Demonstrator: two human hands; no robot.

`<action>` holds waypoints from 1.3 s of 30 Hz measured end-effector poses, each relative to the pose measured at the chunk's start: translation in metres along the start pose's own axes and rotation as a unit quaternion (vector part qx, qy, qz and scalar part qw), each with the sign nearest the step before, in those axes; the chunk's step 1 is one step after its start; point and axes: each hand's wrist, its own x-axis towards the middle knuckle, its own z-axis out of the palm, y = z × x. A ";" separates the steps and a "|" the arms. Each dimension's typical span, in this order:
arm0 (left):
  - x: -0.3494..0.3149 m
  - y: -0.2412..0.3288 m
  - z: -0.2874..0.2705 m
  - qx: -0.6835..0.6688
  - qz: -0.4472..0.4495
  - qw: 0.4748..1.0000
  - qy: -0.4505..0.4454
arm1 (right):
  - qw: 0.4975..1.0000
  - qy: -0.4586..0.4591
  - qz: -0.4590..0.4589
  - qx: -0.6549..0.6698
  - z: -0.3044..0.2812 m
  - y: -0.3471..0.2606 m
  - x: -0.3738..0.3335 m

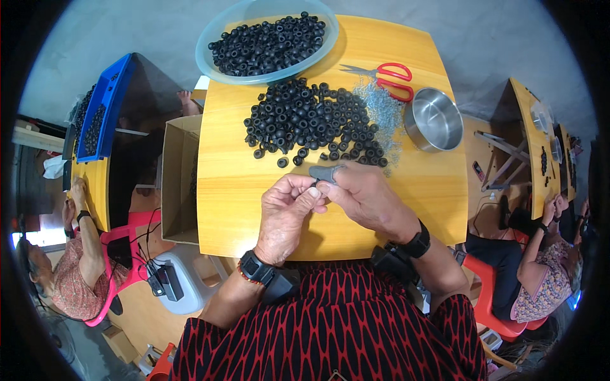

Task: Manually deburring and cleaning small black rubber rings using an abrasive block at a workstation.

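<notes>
My left hand (283, 213) and my right hand (368, 197) meet over the near half of the yellow table. The left thumb and fingers pinch a small black part (316, 183), mostly hidden by the fingertips. Right thumb and forefinger close in at the same spot; what they grip is covered. A grey finger cover (325, 173) sits on a right finger. Just beyond my hands lies a heap of black ring-shaped parts (305, 117), beside a scatter of small clear bluish pieces (384, 114). Red-handled scissors (395, 81) rest at the far edge of that scatter.
A clear bowl (203, 58) of black parts stands at the table's (235, 209) far left; a steel bowl (438, 124) is at right. A cardboard box (180, 184) stands left of the table. People sit at other tables on both sides, near a blue tray (96, 136) at left.
</notes>
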 end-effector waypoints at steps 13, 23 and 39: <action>0.003 0.000 -0.002 -0.013 -0.006 1.000 -0.020 | 0.949 0.052 0.191 0.244 0.006 -0.002 -0.003; 0.003 0.001 -0.007 -0.048 0.025 0.997 -0.045 | 0.923 0.078 0.182 0.329 0.006 -0.005 0.000; 0.003 0.003 -0.006 -0.026 -0.002 0.999 -0.036 | 0.999 0.038 0.011 0.036 -0.004 0.000 0.005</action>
